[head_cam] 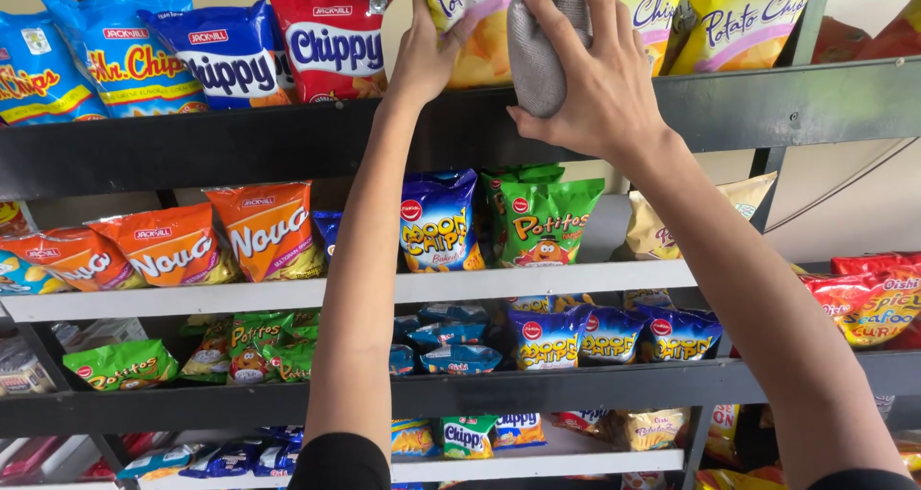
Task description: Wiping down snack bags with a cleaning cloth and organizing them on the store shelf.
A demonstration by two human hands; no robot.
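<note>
The fingers of the right hand (600,77) are spread wide and pressed over a grey cloth (539,44), holding it flat against the front of a yellow chip bag (470,20) and partly over the front lip of the top dark shelf (240,144). The left hand (422,53) has its fingers closed on the left edge of the same yellow bag, with the thumb in front, so the bag stays upright while the cloth lies on it. Both arms reach up from below, in the near middle of the scene. To my eye the step in hand is the wiping of this bag at the top shelf; the next move would need the left grip to stay firm and the cloth to slide without pushing the bag backward. To the left on this shelf stand a red chip bag (331,44) and blue bags (125,53); lower shelves carry orange bags (259,231) and a green bag (542,221)
</note>
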